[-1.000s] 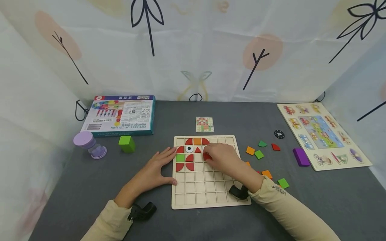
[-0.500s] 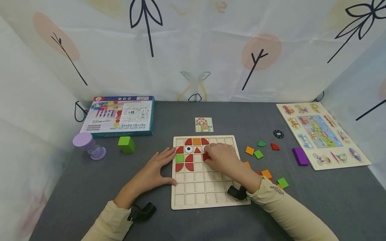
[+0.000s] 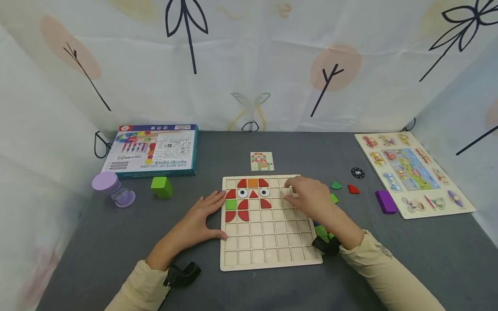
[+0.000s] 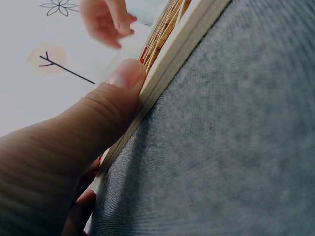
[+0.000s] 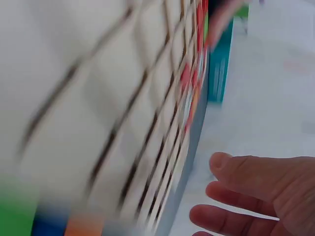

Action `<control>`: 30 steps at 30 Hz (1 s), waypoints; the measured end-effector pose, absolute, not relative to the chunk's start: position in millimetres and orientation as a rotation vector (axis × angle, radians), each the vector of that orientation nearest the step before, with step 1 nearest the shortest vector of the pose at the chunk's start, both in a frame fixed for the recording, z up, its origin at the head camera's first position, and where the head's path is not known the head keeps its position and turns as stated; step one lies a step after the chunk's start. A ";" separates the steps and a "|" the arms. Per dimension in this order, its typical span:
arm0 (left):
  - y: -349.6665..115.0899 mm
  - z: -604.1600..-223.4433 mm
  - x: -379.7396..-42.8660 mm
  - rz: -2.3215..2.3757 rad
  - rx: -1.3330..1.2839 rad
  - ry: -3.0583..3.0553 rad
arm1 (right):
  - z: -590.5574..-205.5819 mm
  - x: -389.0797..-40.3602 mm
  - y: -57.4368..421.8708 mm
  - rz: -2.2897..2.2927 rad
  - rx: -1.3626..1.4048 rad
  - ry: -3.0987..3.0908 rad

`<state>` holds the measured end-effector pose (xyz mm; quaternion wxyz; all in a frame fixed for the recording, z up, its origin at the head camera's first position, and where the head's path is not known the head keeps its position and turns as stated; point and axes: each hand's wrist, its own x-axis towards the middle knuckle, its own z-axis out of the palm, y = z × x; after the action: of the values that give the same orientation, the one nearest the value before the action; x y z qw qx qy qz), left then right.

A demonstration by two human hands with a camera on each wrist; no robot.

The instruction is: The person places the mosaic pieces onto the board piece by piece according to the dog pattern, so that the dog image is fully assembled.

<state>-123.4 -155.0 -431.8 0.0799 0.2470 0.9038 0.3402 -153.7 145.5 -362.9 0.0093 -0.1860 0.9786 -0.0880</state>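
Note:
A wooden grid board [image 3: 268, 242] lies on the table, with red, green and orange tiles and two eye discs in its upper left cells. My left hand [image 3: 200, 218] rests against the board's left edge, fingers and thumb spread; in the left wrist view the thumb [image 4: 110, 101] touches the rim. My right hand [image 3: 311, 196] hovers above the board's right side, holding nothing; its fingers are apart and relaxed in the right wrist view. A red quarter-round tile [image 3: 266, 203] sits under the right eye disc [image 3: 264, 192]. A small pattern card [image 3: 262, 161] lies behind the board.
Loose tiles, among them a red one [image 3: 353, 189] and a green one [image 3: 321, 232], lie right of the board, partly hidden by my right arm. Around them are a purple block [image 3: 386, 202] and a picture board [image 3: 459, 185]. Leftward stand a green cube [image 3: 161, 187], an hourglass [image 3: 113, 188] and a box [image 3: 175, 149].
My right hand has let go of the red quarter-round tile and moved right, uncovering that tile and the right eye disc. My left hand stays at the board's edge.

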 end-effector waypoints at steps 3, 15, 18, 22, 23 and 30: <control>-155.0 -432.6 -124.1 1.007 0.748 2.710 | -361.3 -155.2 184.2 -0.310 -0.462 3.111; -155.0 -431.2 -122.6 1.013 0.760 2.720 | -369.7 -160.7 290.5 -0.267 -0.244 3.021; -155.3 -431.7 -122.6 1.014 0.757 2.722 | -372.9 -162.5 296.6 -0.251 -0.273 2.998; -155.5 -431.9 -122.6 1.023 0.746 2.718 | -375.9 -165.6 297.7 -0.233 -0.304 2.982; -155.5 -431.8 -122.6 1.024 0.743 2.718 | -376.1 -166.1 297.5 -0.230 -0.307 2.980; -154.8 -431.0 -122.8 1.028 0.763 2.719 | -373.3 -166.8 295.6 -0.258 -0.296 2.929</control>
<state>-122.8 -154.8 -431.0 0.0682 0.2532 0.9027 0.3412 -166.8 295.6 -373.3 0.0930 -0.0996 0.9869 -0.0868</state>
